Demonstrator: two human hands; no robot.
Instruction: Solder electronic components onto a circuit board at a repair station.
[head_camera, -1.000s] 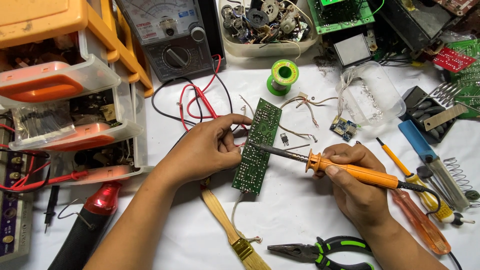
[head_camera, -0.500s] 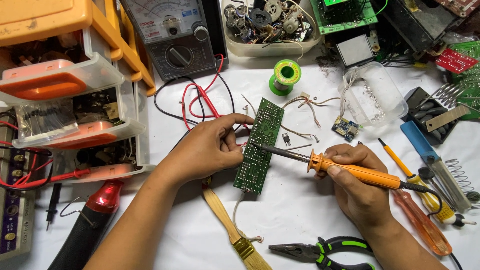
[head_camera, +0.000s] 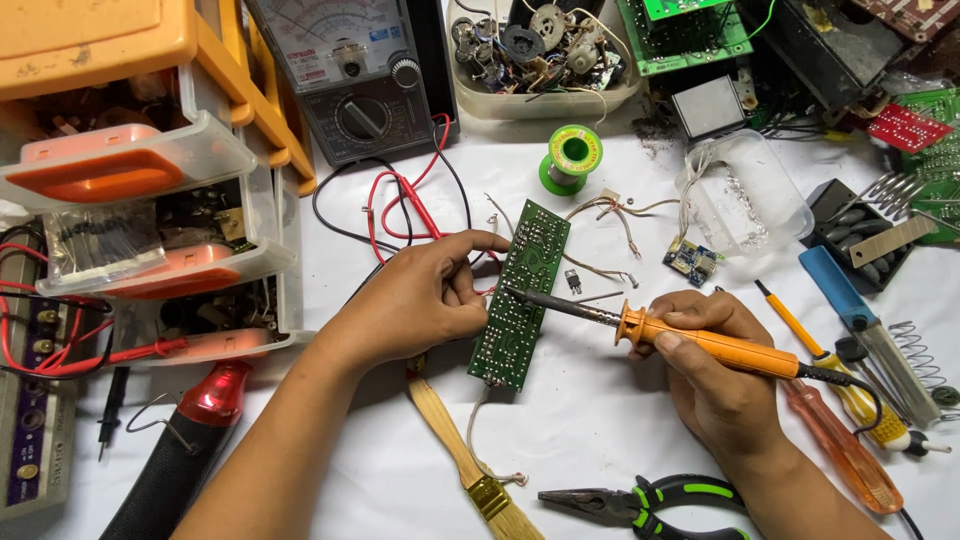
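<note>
I log: board (head_camera: 520, 295) long axis near–far, between hands | left hand (head_camera: 420, 300) pinches its left edge | right hand (head_camera: 715, 370) closed round iron (head_camera: 690, 338), tip touching board from right.

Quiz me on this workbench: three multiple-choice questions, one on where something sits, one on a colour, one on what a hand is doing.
1. Where does the solder spool sit?
A. above the circuit board
B. beside the pliers
C. inside a drawer

2. What colour is the soldering iron handle?
A. blue
B. orange
C. green

3. What is the left hand doing?
A. resting flat
B. gripping the brush
C. steadying the board's edge

Answers: 1 A, it lies farther up the table; 2 B, the right hand grips an orange handle; 3 C, its fingers pinch the board's edge.
</note>
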